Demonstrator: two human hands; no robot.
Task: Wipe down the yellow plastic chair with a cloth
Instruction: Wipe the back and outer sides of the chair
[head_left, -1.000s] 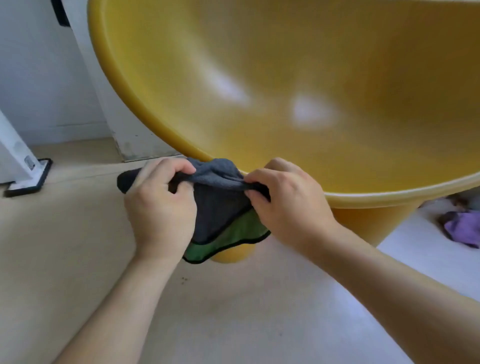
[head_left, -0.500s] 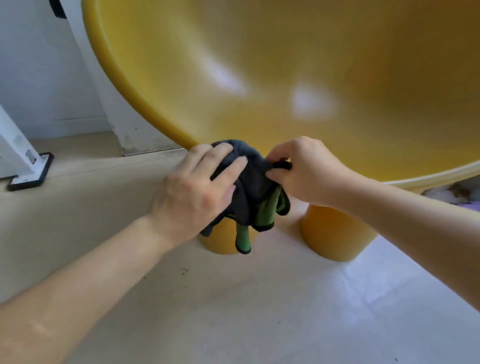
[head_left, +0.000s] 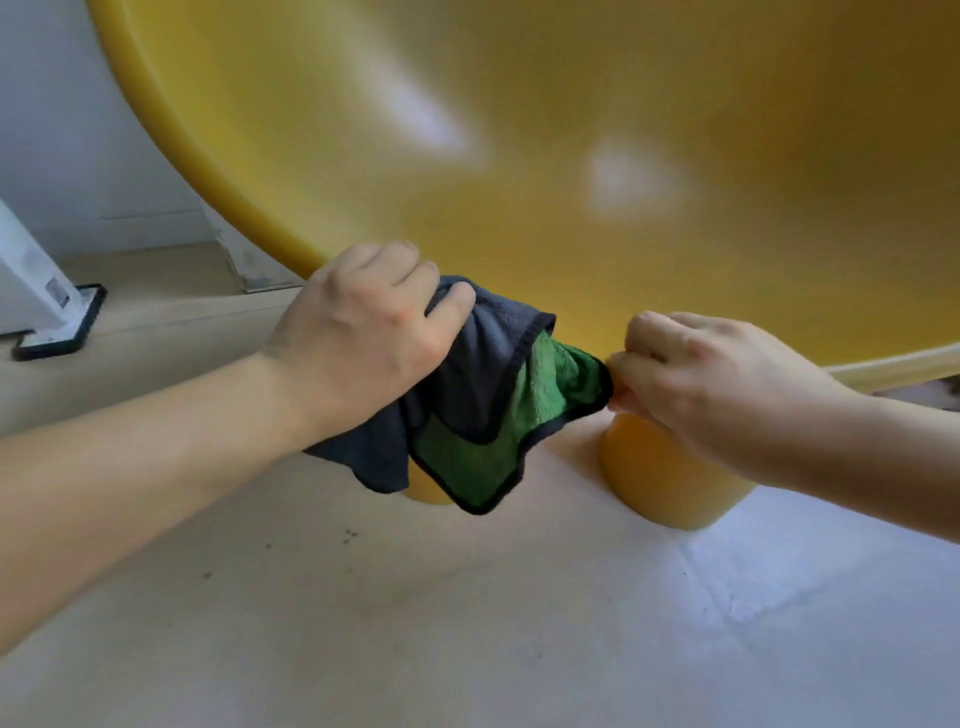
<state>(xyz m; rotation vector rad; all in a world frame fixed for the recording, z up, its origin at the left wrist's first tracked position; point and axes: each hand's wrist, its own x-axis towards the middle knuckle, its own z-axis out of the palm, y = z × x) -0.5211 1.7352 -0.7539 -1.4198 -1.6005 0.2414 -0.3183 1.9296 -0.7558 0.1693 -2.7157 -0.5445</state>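
Observation:
The yellow plastic chair fills the upper frame, its round seat bowl glossy with two light glints; two stubby yellow legs stand on the floor below its front rim. A dark grey cloth with a green side and black trim hangs just in front of that rim. My left hand grips the grey end of the cloth in its curled fingers. My right hand pinches the green corner, and the cloth is stretched between both hands.
A pale floor spreads below, with a few dark specks. At the far left stands a white appliance on a black-edged base. A white wall and a pillar foot lie behind the chair's left rim.
The hands have moved apart, and the bunched cloth is now pulled open between them, showing more of its green side. The left hand has changed from covering the bundle to gripping one end.

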